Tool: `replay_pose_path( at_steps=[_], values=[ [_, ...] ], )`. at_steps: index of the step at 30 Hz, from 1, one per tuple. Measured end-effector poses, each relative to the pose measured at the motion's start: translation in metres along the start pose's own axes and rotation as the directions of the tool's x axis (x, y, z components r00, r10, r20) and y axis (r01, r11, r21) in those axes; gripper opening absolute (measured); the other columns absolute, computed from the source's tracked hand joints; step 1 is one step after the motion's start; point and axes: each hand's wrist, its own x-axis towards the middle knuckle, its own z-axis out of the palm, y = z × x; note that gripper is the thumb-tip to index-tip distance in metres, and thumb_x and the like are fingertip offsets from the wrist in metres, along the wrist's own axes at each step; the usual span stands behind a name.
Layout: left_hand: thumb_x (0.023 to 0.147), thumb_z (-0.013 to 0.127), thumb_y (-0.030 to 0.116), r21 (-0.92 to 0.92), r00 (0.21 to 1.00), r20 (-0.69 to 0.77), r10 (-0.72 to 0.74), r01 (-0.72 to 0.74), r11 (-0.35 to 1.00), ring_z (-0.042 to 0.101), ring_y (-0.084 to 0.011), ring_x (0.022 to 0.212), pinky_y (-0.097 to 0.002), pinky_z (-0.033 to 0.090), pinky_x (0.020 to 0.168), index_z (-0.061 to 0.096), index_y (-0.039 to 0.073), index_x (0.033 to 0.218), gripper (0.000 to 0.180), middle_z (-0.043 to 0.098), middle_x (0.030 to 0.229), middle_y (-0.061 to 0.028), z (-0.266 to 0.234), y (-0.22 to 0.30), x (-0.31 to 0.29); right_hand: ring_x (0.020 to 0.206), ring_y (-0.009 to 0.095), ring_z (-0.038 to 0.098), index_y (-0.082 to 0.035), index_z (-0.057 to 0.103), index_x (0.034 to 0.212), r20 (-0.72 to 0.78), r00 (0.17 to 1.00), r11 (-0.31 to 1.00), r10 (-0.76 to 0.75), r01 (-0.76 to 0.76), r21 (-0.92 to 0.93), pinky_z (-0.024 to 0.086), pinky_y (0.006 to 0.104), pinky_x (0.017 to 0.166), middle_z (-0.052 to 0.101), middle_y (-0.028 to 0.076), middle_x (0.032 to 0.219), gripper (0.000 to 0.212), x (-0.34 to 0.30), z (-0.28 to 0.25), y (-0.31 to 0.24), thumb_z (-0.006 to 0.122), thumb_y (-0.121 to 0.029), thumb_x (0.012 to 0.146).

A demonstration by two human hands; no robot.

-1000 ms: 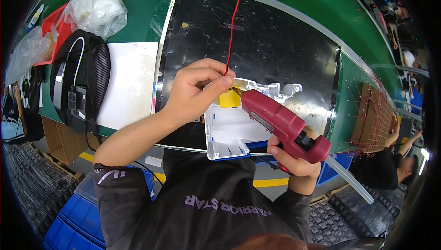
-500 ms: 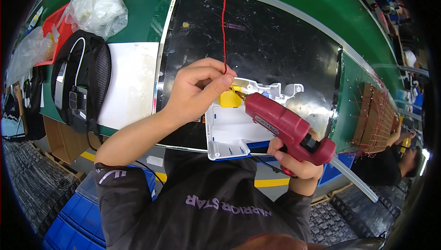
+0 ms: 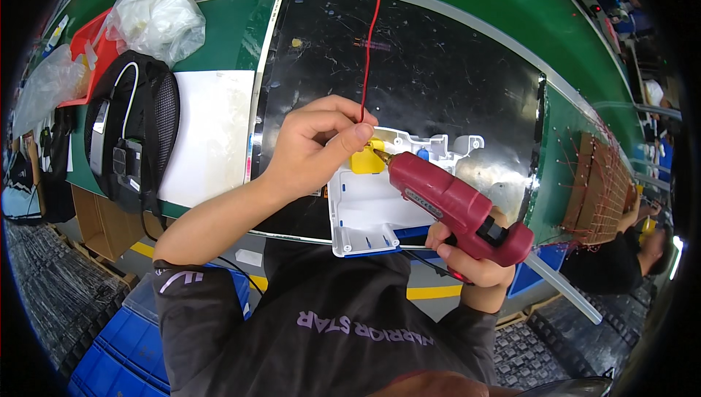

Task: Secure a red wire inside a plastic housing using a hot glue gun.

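Green-topped bench [image 3: 237,25]: covered at its middle by a scratched, glossy black mat [image 3: 438,61].
Open white plastic shell [image 3: 383,203]: laid at the mat's six o'clock edge, which its near end appears to overhang; it could be tipped or slid if that end were leaned on.
Small yellow plastic piece [image 3: 367,163]: set at about eleven o'clock in the shell; a crooked bond could be caused by any nudge while glue is soft.
Left hand [image 3: 314,145]: held toward ten o'clock of the yellow piece, a thin red wire [image 3: 371,43] being pinched between thumb and fingers; the wire's end could be shifted by a loosened pinch, or by a tug on the length stretched toward twelve o'clock.
Right hand [image 3: 471,262]: wrapped around the handle of a dark red plastic glue gun [image 3: 442,193], toward four o'clock; whether the trigger is pressed cannot be told.
Pointed brass-coloured nozzle [image 3: 381,155]: aimed at the yellow piece, close to the left fingertips; contact cannot be confirmed. If hot, skin could be burned or insulation softened by a small slip, and excess glue could be spread by an overlong squeeze.
Red wires on brown cardboard [image 3: 588,193]: kept at three o'clock; loose ends could be snagged by a wide elbow swing.
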Motion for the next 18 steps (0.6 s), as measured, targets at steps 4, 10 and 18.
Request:
replay_pose_path(
  at_steps=[4, 10, 18],
  values=[
    [0.090, 0.064, 0.009, -0.010, 1.000, -0.005, -0.006, 0.006, 1.000, 0.059, -0.0109, 0.083, -0.0224, 0.048, 0.070, 0.066, -0.005, 0.079, 0.018, 0.063, 0.098, -0.0105, 0.0001, -0.0008, 0.0001, 0.064, 0.016, 0.062, -0.002, 0.063, 0.074, 0.011, 1.000, 0.999, -0.006, 0.007, -0.039, 0.048, 0.0278, 0.062, 0.063, 0.007, 0.070, 0.011, 0.0013, 0.0001, -0.0021, 0.068, -0.001, 0.065],
    [0.090, 0.064, 0.010, -0.009, 1.000, -0.006, -0.014, 0.014, 1.000, 0.059, -0.0097, 0.082, -0.0212, 0.047, 0.068, 0.066, -0.005, 0.080, 0.018, 0.063, 0.098, -0.0102, -0.0004, -0.0008, -0.0004, 0.063, 0.016, 0.062, -0.001, 0.063, 0.075, 0.028, 1.000, 0.999, -0.004, 0.005, -0.038, 0.048, 0.0277, 0.062, 0.064, 0.007, 0.070, 0.011, 0.0015, -0.0022, 0.0009, 0.068, -0.001, 0.065],
    [0.091, 0.064, 0.011, 0.000, 1.000, -0.002, -0.016, 0.016, 1.000, 0.058, -0.0077, 0.079, -0.0193, 0.046, 0.065, 0.067, -0.004, 0.084, 0.017, 0.063, 0.099, -0.0097, -0.0019, -0.0013, -0.0010, 0.065, 0.017, 0.064, 0.000, 0.064, 0.076, 0.005, 1.000, 1.000, -0.006, 0.006, -0.016, 0.050, 0.0277, 0.063, 0.064, 0.007, 0.070, 0.011, 0.0009, -0.0022, 0.0009, 0.068, 0.000, 0.066]
  ],
)
